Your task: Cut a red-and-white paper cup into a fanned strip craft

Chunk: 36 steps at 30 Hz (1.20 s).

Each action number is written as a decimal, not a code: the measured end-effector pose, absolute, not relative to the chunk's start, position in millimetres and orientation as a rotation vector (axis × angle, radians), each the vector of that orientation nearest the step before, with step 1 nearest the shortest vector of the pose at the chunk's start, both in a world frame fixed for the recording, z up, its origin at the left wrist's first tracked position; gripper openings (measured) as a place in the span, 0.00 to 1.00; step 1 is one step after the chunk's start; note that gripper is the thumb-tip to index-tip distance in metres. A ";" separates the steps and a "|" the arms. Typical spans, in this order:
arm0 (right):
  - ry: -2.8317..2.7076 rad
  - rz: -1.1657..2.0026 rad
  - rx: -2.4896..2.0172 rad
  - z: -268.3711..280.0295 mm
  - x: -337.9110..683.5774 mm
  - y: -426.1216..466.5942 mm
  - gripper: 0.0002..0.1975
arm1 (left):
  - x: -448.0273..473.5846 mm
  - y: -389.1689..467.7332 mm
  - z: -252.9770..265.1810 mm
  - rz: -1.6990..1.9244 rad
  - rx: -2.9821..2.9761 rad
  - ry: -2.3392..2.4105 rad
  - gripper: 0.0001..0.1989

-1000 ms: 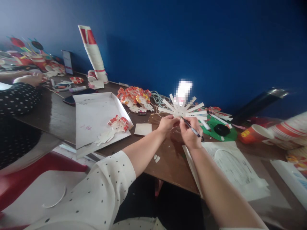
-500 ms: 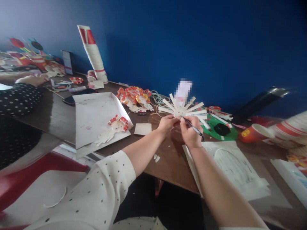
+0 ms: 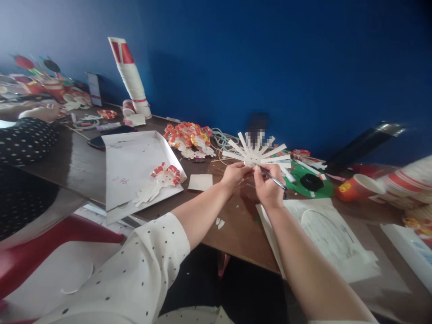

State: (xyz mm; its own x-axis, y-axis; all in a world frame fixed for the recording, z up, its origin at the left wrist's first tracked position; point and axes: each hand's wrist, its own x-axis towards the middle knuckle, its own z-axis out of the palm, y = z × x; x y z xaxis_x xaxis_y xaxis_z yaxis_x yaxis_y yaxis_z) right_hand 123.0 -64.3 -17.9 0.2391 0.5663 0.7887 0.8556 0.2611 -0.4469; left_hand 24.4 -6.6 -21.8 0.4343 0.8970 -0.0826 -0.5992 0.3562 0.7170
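Note:
My left hand (image 3: 235,175) pinches the lower edge of a white paper cutout (image 3: 252,157). Long strips fan out from the cutout's round middle, which carries small drawn marks. In my right hand (image 3: 271,186) is a black pen (image 3: 277,182), its tip end at the bottom of that round middle. Both hands are close together above the brown table (image 3: 241,234). To the left, a finished-looking paper figure (image 3: 165,176) with red curls lies on a white box lid (image 3: 130,164). A square of pale paper (image 3: 200,182) is beside my left forearm.
Behind the lid is a pile of red-curled paper figures (image 3: 189,135). A tall stack of paper cups (image 3: 132,81) leans near the wall. On the right are a green disc (image 3: 320,191), an orange cup (image 3: 357,188) and paper sheets (image 3: 330,238). A co-worker's sleeve (image 3: 27,139) shows far left.
The pen has tilted slightly in my right hand. A lit phone screen behind the cutout has gone dark. At far left, the co-worker's hands have shifted a little.

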 end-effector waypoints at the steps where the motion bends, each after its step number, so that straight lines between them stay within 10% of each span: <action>1: -1.447 -0.336 -1.412 -18.2 123.3 -64.5 0.09 | 24.3 -6.8 -21.4 1.024 0.672 0.518 0.02; 36: -1.518 -0.534 -1.381 -17.4 125.1 -70.9 0.07 | 20.8 -8.4 -19.2 1.032 0.694 0.495 0.04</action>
